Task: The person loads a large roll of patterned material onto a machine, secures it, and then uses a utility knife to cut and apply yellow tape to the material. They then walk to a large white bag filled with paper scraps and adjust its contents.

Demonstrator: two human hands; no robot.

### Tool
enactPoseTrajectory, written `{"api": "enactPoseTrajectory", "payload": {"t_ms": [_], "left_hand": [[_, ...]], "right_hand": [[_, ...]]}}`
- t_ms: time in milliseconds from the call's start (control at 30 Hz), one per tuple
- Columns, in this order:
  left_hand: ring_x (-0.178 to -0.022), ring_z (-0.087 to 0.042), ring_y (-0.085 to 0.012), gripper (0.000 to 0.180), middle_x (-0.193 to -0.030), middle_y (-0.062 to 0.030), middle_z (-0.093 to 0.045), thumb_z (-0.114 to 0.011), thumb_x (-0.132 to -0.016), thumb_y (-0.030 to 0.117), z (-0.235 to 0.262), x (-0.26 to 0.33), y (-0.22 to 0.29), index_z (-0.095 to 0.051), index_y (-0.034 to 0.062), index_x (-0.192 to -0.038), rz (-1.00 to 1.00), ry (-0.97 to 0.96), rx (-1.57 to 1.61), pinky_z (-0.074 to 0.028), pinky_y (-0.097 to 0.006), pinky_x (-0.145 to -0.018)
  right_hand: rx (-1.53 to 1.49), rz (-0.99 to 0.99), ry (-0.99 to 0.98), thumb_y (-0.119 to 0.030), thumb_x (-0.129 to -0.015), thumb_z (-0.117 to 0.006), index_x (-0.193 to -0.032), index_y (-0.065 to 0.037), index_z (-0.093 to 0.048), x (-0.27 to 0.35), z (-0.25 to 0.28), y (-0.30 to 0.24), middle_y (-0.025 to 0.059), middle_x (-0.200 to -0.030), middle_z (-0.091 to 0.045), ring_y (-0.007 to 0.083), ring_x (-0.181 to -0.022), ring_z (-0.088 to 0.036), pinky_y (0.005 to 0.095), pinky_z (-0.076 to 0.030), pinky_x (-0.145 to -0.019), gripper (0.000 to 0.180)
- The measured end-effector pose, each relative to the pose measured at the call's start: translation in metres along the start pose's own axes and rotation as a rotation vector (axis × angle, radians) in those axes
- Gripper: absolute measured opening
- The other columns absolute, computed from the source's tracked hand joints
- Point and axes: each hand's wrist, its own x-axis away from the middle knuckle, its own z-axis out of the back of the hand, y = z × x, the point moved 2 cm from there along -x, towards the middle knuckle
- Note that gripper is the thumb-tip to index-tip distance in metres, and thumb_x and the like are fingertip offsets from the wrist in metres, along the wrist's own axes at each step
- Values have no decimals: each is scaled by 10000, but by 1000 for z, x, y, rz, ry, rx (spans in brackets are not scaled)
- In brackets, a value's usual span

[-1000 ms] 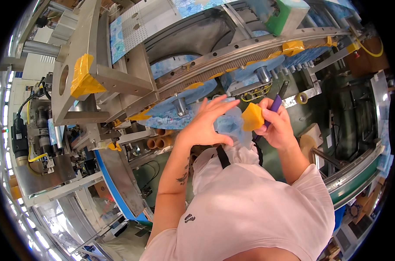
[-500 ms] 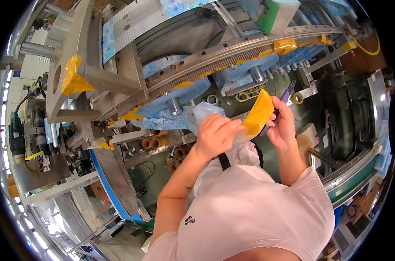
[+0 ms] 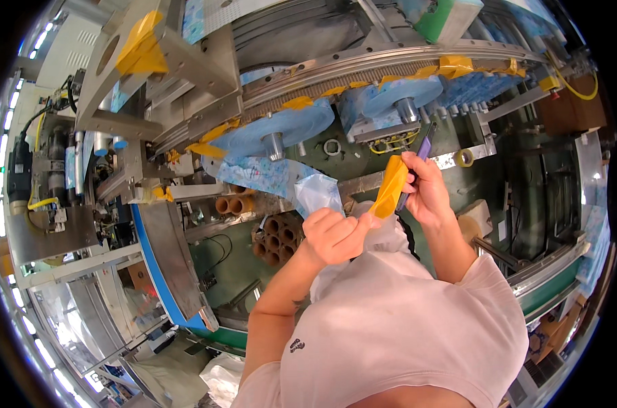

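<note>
My left hand point(image 3: 339, 234) is closed, its fingertips pinching the lower end of a yellow tape strip point(image 3: 391, 185). The strip's upper end is between the thumb and fingers of my right hand point(image 3: 429, 194). That hand also holds a slim purple utility knife point(image 3: 425, 146), its tip pointing up and away. A whitish translucent piece of film point(image 3: 318, 192) rises just beyond my left knuckles; whether that hand grips it is hidden. It joins a blue patterned film web point(image 3: 257, 175) hanging below a large blue roll point(image 3: 291, 129).
A toothed metal rail point(image 3: 363, 75) with yellow tape bits crosses the machine ahead. A second blue roll point(image 3: 383, 102) sits at right of the first. Cardboard tubes point(image 3: 278, 238) lie stacked at lower left. A tape roll point(image 3: 463, 158) rests on a metal beam at right.
My view has shifted, so the machine sits differently in it. The yellow strip now looks narrower and more upright between my hands. Both hands keep their hold; the purple knife shows more clearly.
</note>
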Motion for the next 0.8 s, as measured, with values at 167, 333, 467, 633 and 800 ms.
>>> {"api": "enactPoseTrajectory", "payload": {"t_ms": [167,333,467,633,800], "left_hand": [[-397,-283,-97,162,-508,44,-349,-703,-600,45,38,32,16,-600,63,-724,64,16,-51,-201,-228,-387],[-400,-288,-94,147,-508,50,-355,-706,-614,55,68,75,37,-594,75,-706,163,61,-66,-202,-226,-393],[-406,-298,-89,127,-507,51,-347,-704,-637,62,70,118,49,-589,81,-688,199,64,-46,-200,-224,-396],[-409,-307,-99,197,-534,54,-397,-721,-576,38,42,187,43,-598,77,-726,211,38,-65,-214,-229,-402],[-400,-303,-94,174,-501,49,-380,-720,-598,34,-12,264,21,-560,74,-653,213,-8,-29,-207,-224,-399]], "right_hand": [[119,-71,-16,-29,-823,-501,-769,-20,-466,9,-12,32,2,-649,-419,49,-531,-365,181,-285,-419,65],[282,-112,13,-26,-813,-522,-798,-18,-479,21,-13,68,2,-652,-433,50,-531,-375,183,-287,-423,46],[415,-137,58,-26,-807,-532,-799,-17,-485,10,0,96,6,-649,-443,51,-527,-377,184,-285,-423,48],[515,-195,33,-15,-802,-531,-783,-6,-485,-31,51,138,15,-644,-449,58,-519,-378,198,-281,-422,51],[540,-239,40,3,-800,-516,-778,13,-478,-91,131,175,30,-645,-450,69,-514,-380,206,-274,-420,45]]}}
